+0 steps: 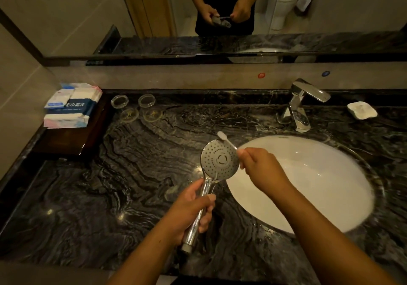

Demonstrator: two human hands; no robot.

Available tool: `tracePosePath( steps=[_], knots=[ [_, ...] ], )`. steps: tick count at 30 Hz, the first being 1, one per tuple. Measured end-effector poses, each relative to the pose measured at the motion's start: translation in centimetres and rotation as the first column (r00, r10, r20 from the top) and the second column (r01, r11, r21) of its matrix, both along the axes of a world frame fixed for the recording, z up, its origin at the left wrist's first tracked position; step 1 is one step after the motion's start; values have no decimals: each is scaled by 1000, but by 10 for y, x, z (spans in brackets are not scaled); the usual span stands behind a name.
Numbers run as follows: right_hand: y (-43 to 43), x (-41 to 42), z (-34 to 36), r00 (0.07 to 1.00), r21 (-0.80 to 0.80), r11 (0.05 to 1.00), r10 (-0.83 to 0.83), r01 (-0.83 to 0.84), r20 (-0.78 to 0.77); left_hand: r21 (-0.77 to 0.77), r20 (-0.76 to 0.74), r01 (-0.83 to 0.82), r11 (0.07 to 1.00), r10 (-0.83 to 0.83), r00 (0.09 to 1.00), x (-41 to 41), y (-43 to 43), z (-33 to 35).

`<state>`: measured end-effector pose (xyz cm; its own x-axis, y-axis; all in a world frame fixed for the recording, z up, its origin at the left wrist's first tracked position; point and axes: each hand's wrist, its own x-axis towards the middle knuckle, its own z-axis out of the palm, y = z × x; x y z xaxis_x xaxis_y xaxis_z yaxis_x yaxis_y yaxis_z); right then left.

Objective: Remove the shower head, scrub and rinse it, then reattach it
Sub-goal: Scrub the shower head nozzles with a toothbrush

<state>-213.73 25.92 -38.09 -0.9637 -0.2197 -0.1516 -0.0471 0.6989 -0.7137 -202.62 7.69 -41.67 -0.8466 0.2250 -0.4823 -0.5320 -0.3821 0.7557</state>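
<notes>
While dim light falls across a dark veined marble counter (110,185), seen at far left: a stack of packaged towels (71,106) on a dark wooden tray (66,139), against the tiled wall. Just to the right, near the backsplash, two upturned clear glasses (120,101) beside two round coasters (130,114). At centre, held above the counter just left of the basin: a detached chrome shower head (220,160), spray face turned up, handle angled down toward the camera. Wrapped around that handle, the left hand (189,209), fingers closed tight on the metal. Touching the top rim of the spray face, the bristle end of a white toothbrush (226,140), pinched by its handle in the closed right hand (262,168), poised over the near-left edge of the white oval sink (319,185). Behind the sink, a chrome faucet (301,104), spout pointing right of centre; farther right, a white soap dish (362,110) on the counter. Above, in the wall mirror (88,9), reflected: both hands with shower head and brush, plus a toilet (284,0) in the room behind.
</notes>
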Motion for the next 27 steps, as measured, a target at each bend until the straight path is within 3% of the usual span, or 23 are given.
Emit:
tracePosePath(
  steps=[5, 10, 12, 17, 23, 27],
  knots=[
    [-8, 28, -7, 966, 99, 962, 258, -255, -15, -33, 17, -22, 999, 23, 1000, 0, -4, 1],
    [4, -1, 1, 1000, 98, 995, -6, 5, 4, -39, 6, -9, 999, 10, 1000, 5, -5, 2],
    [4, 0, 4, 999, 115, 993, -26, 29, -26, -31, 7, -15, 999, 15, 1000, 7, -6, 2],
    [-16, 33, -3, 960, 173, 949, 275, -263, -50, -19, 3, -3, 1000, 3, 1000, 5, -10, 2],
    [-2, -2, 7, 999, 108, 994, -9, 14, -41, -21, 4, -14, 1000, 14, 1000, 10, -13, 6],
    [-15, 21, 5, 962, 153, 953, 270, -260, -49, 8, 18, -8, 1000, 8, 1000, 8, -17, 9]
  ],
)
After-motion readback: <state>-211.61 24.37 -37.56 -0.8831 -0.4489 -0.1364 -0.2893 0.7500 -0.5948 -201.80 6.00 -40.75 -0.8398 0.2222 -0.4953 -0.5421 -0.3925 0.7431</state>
